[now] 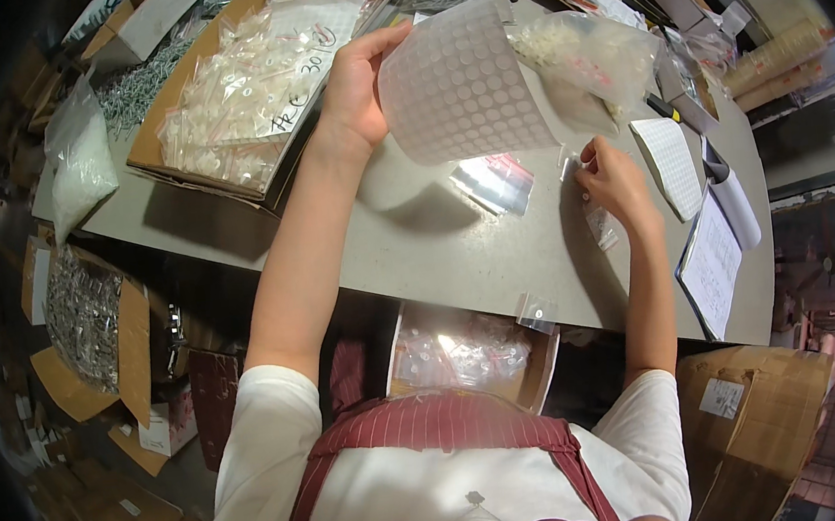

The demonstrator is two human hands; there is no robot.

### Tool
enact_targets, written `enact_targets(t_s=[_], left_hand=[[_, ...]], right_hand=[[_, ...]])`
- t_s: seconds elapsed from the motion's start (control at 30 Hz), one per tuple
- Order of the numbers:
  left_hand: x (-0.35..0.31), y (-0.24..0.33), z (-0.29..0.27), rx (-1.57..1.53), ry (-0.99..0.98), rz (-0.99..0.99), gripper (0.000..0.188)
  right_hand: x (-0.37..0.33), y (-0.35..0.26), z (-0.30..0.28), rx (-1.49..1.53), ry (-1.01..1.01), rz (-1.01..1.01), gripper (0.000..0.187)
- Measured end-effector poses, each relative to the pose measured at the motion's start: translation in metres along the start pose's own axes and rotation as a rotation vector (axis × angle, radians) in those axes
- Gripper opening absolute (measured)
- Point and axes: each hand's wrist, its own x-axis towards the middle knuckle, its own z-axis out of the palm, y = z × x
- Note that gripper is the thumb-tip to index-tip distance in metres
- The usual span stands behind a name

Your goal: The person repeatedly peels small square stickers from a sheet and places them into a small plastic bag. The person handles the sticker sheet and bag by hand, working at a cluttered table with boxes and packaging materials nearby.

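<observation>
My left hand (361,90) is closed on the edge of a translucent sheet of round adhesive dots (471,85), held up above the table and slightly curved. The fingers of my right hand (615,176) are pinched together low over the table; a bit of something clear shows at their tips, too small to make out. Under that hand lies a small clear bag (600,228). Between my hands, flat on the table, rests a stack of small clear zip bags (496,185) with red edges.
At left stands a cardboard box (199,188) full of small filled bags, beside a bag of white pieces (81,157). An open drawer (399,363) with clear bags is before me. Another dot sheet (667,161) and a clipboard (711,262) lie at right; a large clear bag (588,48) sits behind.
</observation>
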Motion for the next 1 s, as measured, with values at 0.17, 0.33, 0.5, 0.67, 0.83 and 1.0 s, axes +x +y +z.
enact_targets(t_s=[0.17, 0.33, 0.5, 0.67, 0.83, 1.0], left_hand=[[0.001, 0.002, -0.006, 0.003, 0.010, 0.021, 0.019], [0.003, 0.005, -0.013, -0.042, -0.143, -0.022, 0.022], [0.003, 0.003, -0.014, -0.014, -0.111, -0.034, 0.022], [0.004, -0.002, -0.010, 0.012, -0.079, -0.049, 0.022], [-0.001, -0.003, -0.002, 0.027, -0.140, -0.087, 0.027], [-0.015, -0.018, 0.025, 0.223, -0.028, -0.174, 0.025]], right_hand=[[-0.012, 0.004, -0.029, 0.040, -0.201, 0.091, 0.059], [-0.041, 0.026, -0.018, 0.576, -0.216, 0.004, 0.046], [-0.081, 0.038, 0.000, 0.848, -0.071, 0.034, 0.034], [-0.126, 0.005, 0.019, 0.612, -0.057, -0.360, 0.038], [-0.155, -0.029, 0.019, 1.072, -0.390, -0.582, 0.051], [-0.171, -0.027, 0.021, 1.835, -0.430, -0.403, 0.046]])
